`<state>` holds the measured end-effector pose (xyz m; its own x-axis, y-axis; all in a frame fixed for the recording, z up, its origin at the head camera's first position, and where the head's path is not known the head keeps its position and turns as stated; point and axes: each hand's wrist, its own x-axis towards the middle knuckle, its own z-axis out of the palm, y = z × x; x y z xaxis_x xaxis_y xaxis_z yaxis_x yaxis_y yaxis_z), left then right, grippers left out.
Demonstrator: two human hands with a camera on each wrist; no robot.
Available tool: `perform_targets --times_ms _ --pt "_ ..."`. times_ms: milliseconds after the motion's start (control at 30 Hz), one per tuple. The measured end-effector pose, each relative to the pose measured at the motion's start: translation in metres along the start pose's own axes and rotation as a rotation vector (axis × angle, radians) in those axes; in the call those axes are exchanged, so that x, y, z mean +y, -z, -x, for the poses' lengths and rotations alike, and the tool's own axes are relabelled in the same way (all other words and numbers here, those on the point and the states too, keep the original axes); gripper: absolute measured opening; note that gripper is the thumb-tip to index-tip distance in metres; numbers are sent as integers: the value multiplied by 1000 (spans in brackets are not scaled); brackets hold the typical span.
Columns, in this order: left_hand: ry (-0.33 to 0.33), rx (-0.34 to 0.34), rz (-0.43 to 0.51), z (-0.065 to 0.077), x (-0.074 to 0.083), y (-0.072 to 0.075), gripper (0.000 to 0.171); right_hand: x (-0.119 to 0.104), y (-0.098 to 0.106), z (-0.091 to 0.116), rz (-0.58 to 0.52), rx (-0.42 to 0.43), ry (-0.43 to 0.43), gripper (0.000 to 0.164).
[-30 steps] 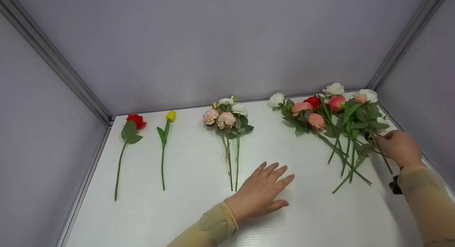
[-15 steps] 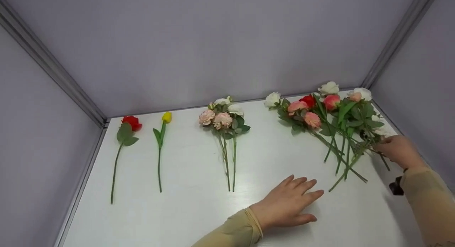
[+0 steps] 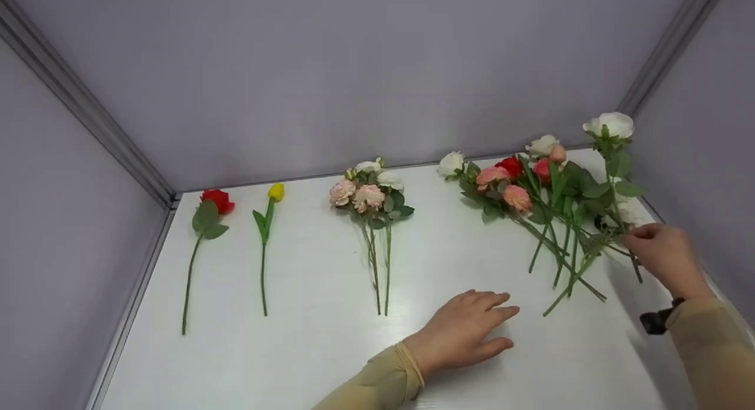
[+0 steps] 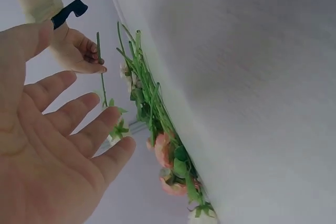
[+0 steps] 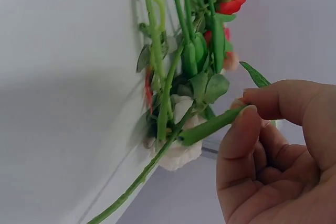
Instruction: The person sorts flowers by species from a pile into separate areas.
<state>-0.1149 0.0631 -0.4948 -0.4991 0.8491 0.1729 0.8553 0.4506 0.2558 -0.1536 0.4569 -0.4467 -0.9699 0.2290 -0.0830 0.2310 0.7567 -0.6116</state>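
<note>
My right hand [image 3: 666, 253] pinches the stem of a white rose [image 3: 610, 125] between thumb and fingers, at the right side of the table. The rose stands up at a tilt, its bloom above the pile of flowers [image 3: 516, 197] with several pink, red and white heads. In the right wrist view the cut end of the held stem [image 5: 210, 128] points out past the fingertips, close to other stems. My left hand [image 3: 463, 333] is spread over the table in front of the pile, palm down, holding nothing; the left wrist view shows its fingers [image 4: 86, 129] apart.
On the left lie a red rose [image 3: 217, 202] and a yellow tulip [image 3: 276, 192], side by side. A bunch of pale pink and white flowers [image 3: 368, 197] lies mid-table. Grey panels [image 3: 377, 74] wall the white table [image 3: 318, 280] at the back and sides.
The white rose has risen out of the pile in my right hand, its bloom now higher. My left hand moved right and nearer, then slightly back left.
</note>
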Motion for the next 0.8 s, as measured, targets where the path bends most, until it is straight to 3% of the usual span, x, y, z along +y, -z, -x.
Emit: perform_targets --times_ms 67,167,300,400,467,600,700,800 --pt "53 57 76 2 -8 2 47 -13 -13 3 -30 10 17 56" --pt "183 162 243 9 -23 9 38 -40 -41 10 -84 -7 53 53" --pt "401 332 560 20 -45 23 31 -83 -90 21 -195 -56 134 40" --pt "504 466 787 26 -60 35 30 -118 -130 31 -286 -83 210 28" --pt "542 541 883 29 -68 41 31 -142 -154 38 -337 -99 260 19" --pt "597 672 957 36 -80 46 30 -179 -191 52 -406 -153 345 8" --pt "610 765 1000 40 -87 48 24 -196 -206 59 -412 -173 400 6" --pt "596 816 1058 43 -92 51 21 -204 -212 62 -412 -197 429 7"
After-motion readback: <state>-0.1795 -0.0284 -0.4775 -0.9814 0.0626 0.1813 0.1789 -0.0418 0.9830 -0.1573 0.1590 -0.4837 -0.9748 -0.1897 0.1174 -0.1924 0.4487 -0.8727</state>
